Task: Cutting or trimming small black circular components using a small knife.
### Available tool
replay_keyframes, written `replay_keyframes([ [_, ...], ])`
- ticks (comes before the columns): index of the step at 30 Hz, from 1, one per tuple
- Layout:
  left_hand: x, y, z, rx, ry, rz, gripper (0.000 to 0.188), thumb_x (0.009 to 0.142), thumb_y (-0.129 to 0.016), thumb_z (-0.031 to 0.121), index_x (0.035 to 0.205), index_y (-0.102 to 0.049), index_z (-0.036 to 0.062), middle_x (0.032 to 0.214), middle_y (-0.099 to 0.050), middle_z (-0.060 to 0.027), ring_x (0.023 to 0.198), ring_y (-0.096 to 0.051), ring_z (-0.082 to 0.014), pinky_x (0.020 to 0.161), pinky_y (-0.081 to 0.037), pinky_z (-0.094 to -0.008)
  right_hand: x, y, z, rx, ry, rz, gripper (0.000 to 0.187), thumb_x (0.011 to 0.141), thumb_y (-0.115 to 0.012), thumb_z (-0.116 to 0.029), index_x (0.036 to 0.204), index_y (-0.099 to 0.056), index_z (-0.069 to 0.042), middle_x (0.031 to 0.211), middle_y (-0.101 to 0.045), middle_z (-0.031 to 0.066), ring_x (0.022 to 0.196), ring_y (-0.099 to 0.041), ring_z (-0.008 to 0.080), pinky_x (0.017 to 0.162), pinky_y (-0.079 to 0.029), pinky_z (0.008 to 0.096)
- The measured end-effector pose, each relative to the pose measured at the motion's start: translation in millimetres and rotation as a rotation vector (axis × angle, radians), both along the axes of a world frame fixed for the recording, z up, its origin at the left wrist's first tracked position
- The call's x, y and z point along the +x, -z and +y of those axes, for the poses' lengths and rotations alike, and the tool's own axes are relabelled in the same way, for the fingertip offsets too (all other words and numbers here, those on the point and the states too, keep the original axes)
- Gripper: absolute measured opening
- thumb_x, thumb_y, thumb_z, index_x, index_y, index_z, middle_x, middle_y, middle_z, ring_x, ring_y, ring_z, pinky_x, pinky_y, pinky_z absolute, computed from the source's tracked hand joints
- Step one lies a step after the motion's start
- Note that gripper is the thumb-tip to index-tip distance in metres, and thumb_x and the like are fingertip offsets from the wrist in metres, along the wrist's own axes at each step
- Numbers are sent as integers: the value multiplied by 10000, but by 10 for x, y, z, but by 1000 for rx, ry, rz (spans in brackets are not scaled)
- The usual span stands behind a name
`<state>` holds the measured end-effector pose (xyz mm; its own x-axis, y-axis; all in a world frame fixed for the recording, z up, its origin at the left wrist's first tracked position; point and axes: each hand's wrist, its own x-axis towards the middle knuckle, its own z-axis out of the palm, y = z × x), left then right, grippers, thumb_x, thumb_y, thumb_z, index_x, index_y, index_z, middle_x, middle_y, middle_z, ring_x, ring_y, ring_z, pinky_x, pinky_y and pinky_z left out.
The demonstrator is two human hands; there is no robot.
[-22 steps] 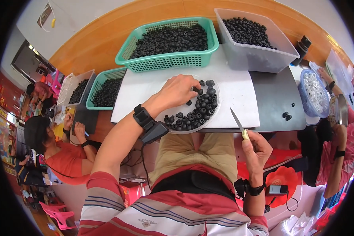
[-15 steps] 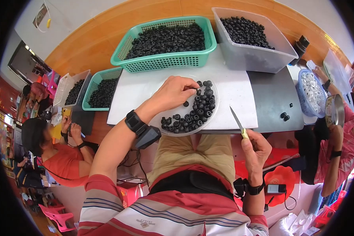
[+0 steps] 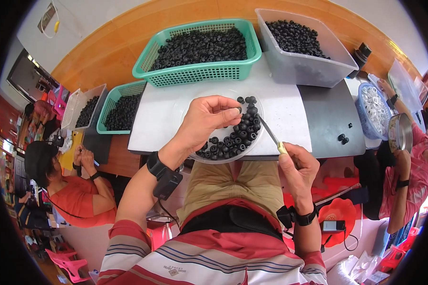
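My left hand (image 3: pixel 207 118) is over a clear plastic plate (image 3: pixel 218 162), thumb and forefinger pinched on a small black round part (image 3: pixel 239 109) that is mostly hidden by the fingertips. My right hand (image 3: pixel 299 166) grips the yellowish handle of a small knife (image 3: pixel 269 132). The blade slants up and left, its tip close to the parts and just right of my left fingertips. Loose black round parts (image 3: pixel 230 144), several with a hole in the middle, lie in a curved heap along the plate's right and near side. Beneath the plate is a white board (image 3: pixel 290 121).
At the back stand a green basket (image 3: pixel 195 76) and a clear bin (image 3: pixel 314 71), both full of black parts. Another green basket (image 3: pixel 104 114) is on the left. A few black parts (image 3: pixel 343 138) lie on the dark tabletop (image 3: pixel 325 114). Co-workers sit on both sides.
The knife has moved left and up, bringing its tip from the bare board to the parts. My left hand has turned, raising the pinched part toward the blade.
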<state>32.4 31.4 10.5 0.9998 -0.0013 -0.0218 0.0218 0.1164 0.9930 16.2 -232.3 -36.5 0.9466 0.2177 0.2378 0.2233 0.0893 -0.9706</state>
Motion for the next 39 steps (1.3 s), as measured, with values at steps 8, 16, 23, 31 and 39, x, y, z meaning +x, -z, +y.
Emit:
replay_keyframes([
  [8, -227, -15, -254, -411, 30, 46, 254, 984, -586, 151, 1158, -611, -33, 989, -683, -94, 873, -690, -144, 804, -613, -308, 30, -66, 169, -5, -20, -99, 242, 862, -744, -82, 1068, -685, 30, 896, -689, 44, 767, -580, 67, 695, -457, 207],
  [16, -358, -15, -410, -576, 52, 52, 330, 983, -593, 242, 1176, -606, -25, 997, -684, -114, 847, -688, -152, 793, -606, -299, 26, -91, 223, -67, -4, -302, 247, 838, -753, -69, 1052, -675, 26, 816, -671, 73, 688, -578, 104, 625, -452, 238],
  [23, -416, 36, -459, -658, 7, 24, 308, 994, -575, 222, 1201, -579, -6, 985, -681, -97, 840, -679, -146, 787, -605, -294, -5, -114, 213, -138, 22, -426, 278, 816, -772, -74, 1061, -668, 9, 776, -656, 92, 643, -586, 138, 592, -453, 255],
  [31, -443, 5, -513, -644, 54, 49, 259, 999, -565, 186, 1176, -586, -2, 998, -678, -87, 879, -680, -147, 797, -602, -294, -18, -105, 159, -154, 60, -456, 296, 802, -782, -78, 1064, -667, 0, 765, -655, 102, 618, -588, 162, 573, -454, 267],
  [39, -450, 26, -519, -619, 52, 64, 251, 996, -571, 180, 1163, -590, -7, 1007, -677, -86, 893, -678, -147, 824, -592, -292, -11, -88, 122, -160, 34, -479, 317, 798, -785, -82, 1080, -665, -3, 747, -640, 107, 595, -572, 174, 554, -440, 278],
])
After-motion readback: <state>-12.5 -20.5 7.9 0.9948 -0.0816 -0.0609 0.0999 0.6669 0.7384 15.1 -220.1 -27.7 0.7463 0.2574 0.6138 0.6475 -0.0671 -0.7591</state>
